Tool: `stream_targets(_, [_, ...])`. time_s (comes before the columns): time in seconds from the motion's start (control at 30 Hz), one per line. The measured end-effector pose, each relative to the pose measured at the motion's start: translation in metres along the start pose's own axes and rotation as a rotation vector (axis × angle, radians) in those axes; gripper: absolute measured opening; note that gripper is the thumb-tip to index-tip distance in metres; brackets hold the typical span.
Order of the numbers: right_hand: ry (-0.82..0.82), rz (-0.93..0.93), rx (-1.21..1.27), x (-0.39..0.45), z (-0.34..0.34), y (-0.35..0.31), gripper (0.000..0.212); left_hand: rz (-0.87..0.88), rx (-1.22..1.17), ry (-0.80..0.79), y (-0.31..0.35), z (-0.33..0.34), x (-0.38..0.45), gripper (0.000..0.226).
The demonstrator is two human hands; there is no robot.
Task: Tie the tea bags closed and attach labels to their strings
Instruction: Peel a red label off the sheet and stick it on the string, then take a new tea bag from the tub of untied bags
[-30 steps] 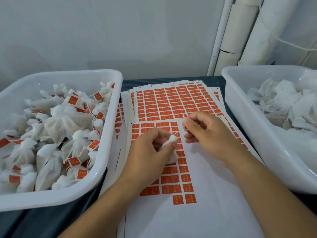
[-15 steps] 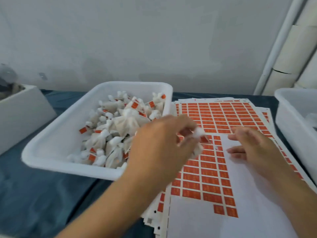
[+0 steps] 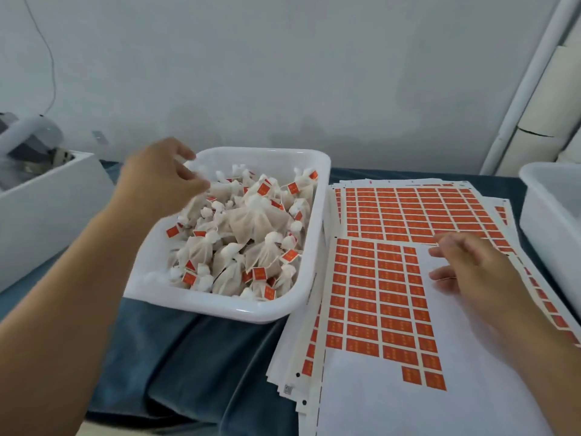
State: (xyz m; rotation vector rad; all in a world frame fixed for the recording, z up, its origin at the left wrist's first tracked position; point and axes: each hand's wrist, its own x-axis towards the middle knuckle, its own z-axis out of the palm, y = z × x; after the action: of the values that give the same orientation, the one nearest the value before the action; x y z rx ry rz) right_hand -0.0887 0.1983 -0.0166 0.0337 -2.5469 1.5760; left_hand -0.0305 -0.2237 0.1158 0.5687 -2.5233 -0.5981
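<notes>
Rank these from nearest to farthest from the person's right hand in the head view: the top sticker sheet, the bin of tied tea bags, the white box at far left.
From the right hand:
1. Top sticker sheet, directly beneath it.
2. Bin of tied tea bags, to its left, centre.
3. White box, far left edge.

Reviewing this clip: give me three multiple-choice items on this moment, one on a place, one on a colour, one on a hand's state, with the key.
1. Where is the left hand?
A. over the white plastic tub of tied tea bags
B. on the sticker sheets
C. off the table

2. What colour are the labels on the top paper label sheet?
A. blue
B. orange-red
C. green

3. How is the right hand?
A. fist
B. gripping a bag
C. fingers relaxed on the sheet

Key: 1 A, it hovers at the tub's far left corner; 2 B, rows of orange-red rectangles; 3 C, fingers extended, holding nothing.
</notes>
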Motion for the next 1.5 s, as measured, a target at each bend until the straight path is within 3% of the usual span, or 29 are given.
stream_targets(0.07, [-0.004,0.001,0.017,0.001,-0.001,0.0,0.04,-0.058,-0.031,-0.15,0.003,0.01,-0.005,0.044])
stream_targets(0.17, [0.001,0.023,0.058,0.001,-0.001,0.003,0.037,-0.007,-0.106,-0.13,0.026,0.008,-0.021,0.038])
stream_targets(0.33, [0.0,0.037,0.095,0.002,0.005,0.001,0.029,0.422,-0.411,0.025,0.107,0.015,-0.09,0.015])
stream_targets(0.43, [0.017,0.042,0.075,0.006,0.004,0.006,0.023,0.5,-0.596,-0.128,0.155,0.057,-0.142,0.018])
stream_targets(0.53, [-0.029,0.032,0.03,0.008,0.003,0.011,0.021,0.789,-0.477,-0.253,0.17,0.099,-0.172,0.012])
stream_targets(0.6, [-0.056,0.048,0.019,0.008,0.005,0.013,0.021,0.652,-0.442,-0.463,0.162,0.126,-0.167,0.021])
stream_targets(0.77, [-0.022,0.043,-0.135,0.012,0.007,0.01,0.022,0.373,-0.439,-0.546,0.135,0.191,-0.149,0.02])
stream_targets(0.87, [-0.037,-0.005,-0.202,0.013,0.007,-0.007,0.026,0.321,-0.453,-0.547,0.125,0.198,-0.148,0.029])
stream_targets(0.97, [-0.018,-0.094,-0.28,0.021,0.001,-0.044,0.048,0.304,-0.44,-0.557,0.124,0.2,-0.15,0.027])
stream_targets(1.17, [0.223,-0.292,-0.276,0.062,-0.066,-0.116,0.035,0.306,-0.414,-0.563,0.121,0.203,-0.148,0.016])
stream_targets(1.33, [0.305,-0.047,-0.559,0.102,-0.152,-0.097,0.027,0.305,-0.408,-0.554,0.122,0.203,-0.146,0.019])
stream_targets(1.5, [0.104,0.259,-1.082,0.117,-0.201,-0.037,0.034,0.328,-0.407,-0.551,0.123,0.203,-0.147,0.023])
